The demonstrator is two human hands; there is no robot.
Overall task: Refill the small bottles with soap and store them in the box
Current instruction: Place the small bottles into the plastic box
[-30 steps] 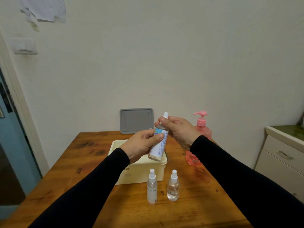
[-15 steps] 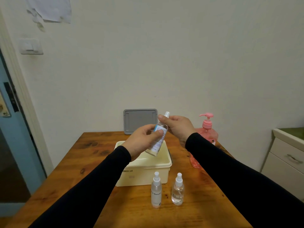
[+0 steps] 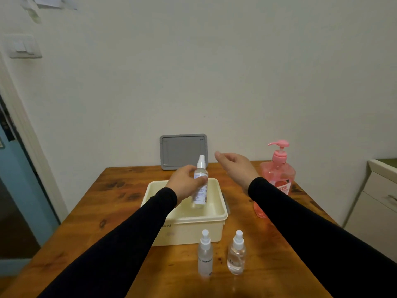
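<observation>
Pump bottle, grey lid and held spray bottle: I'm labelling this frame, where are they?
Pump bottle (image 3: 278,174): head view, pink body.
Grey lid (image 3: 183,151): head view, flat centre.
Held spray bottle (image 3: 200,173): head view, shoulder.

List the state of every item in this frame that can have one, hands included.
Left hand: grips the labelled spray bottle, upright, capped, over the box.
Right hand: open, holds nothing.
Cream box: open, lid off.
Grey lid: leaning upright against the wall.
Frosted spray bottle: standing, capped.
Clear spray bottle: standing, capped.
Pink soap pump bottle: standing, pump on.
</observation>
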